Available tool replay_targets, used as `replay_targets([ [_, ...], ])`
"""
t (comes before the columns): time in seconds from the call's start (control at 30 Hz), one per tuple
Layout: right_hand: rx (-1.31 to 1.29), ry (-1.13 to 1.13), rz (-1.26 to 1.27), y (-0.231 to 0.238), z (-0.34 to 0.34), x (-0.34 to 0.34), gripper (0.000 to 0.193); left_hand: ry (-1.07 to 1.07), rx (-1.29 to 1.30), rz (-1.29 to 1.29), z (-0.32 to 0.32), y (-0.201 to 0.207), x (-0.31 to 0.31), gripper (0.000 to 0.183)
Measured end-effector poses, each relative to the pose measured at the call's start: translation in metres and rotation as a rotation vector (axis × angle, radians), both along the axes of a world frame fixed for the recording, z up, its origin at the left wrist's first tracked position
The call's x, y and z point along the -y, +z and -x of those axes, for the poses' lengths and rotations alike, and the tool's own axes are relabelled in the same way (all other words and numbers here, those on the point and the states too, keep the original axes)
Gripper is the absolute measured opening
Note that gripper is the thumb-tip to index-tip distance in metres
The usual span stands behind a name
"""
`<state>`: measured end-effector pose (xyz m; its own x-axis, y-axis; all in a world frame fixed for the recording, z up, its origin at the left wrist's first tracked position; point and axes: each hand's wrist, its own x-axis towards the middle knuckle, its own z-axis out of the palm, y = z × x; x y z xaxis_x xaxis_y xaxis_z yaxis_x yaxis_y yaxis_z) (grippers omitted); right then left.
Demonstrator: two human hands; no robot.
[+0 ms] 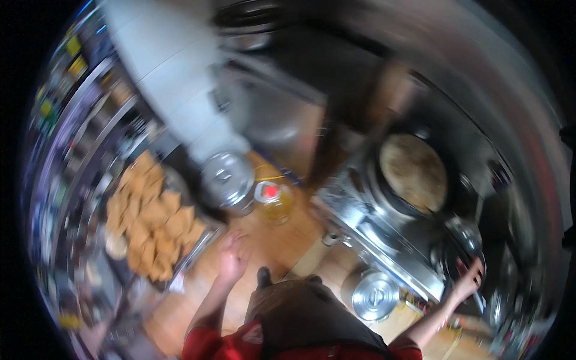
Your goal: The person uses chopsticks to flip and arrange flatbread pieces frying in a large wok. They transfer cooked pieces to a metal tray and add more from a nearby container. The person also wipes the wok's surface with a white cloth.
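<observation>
Red-sleeved left hand point(234, 254) half-spread; right hand point(468, 279) curled (perhaps round dark handle point(461, 246)).

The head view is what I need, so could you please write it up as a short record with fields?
Picture: blurred
Left hand: seems empty, near the metal tray
Right hand: by a dark long thing; whether gripped cannot be told
In tray: heaped orange-brown pieces
On stove: dark pan with a pale brown disc inside
Near left hand: red-capped bottle, lidded metal pot
Before stove: second lidded pot
</observation>
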<state>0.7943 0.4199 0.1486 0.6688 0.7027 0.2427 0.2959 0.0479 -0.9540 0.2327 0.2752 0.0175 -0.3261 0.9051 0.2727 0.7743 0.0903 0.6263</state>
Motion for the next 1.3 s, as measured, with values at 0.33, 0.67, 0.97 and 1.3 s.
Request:
replay_targets([
  [0.33,0.564,0.054,-0.277,0.025,0.189,0.016,0.030,0.571,-0.131,-0.034,0.156,-0.024,0.136,0.026],
  [0.67,0.378,0.423,-0.154,0.007,0.240,-0.003,0.040,0.781,-0.348,0.519,0.291,-0.024,0.184,0.048],
  [0.97,0.340,0.258,-0.217,0.033,0.335,0.061,0.030,0.427,-0.322,0.144,0.246,-0.037,0.185,0.038],
  [1.3,0.357,0.250,-0.193,0.041,0.359,0.068,0.032,0.888,-0.301,0.298,0.377,-0.033,0.159,0.074],
])
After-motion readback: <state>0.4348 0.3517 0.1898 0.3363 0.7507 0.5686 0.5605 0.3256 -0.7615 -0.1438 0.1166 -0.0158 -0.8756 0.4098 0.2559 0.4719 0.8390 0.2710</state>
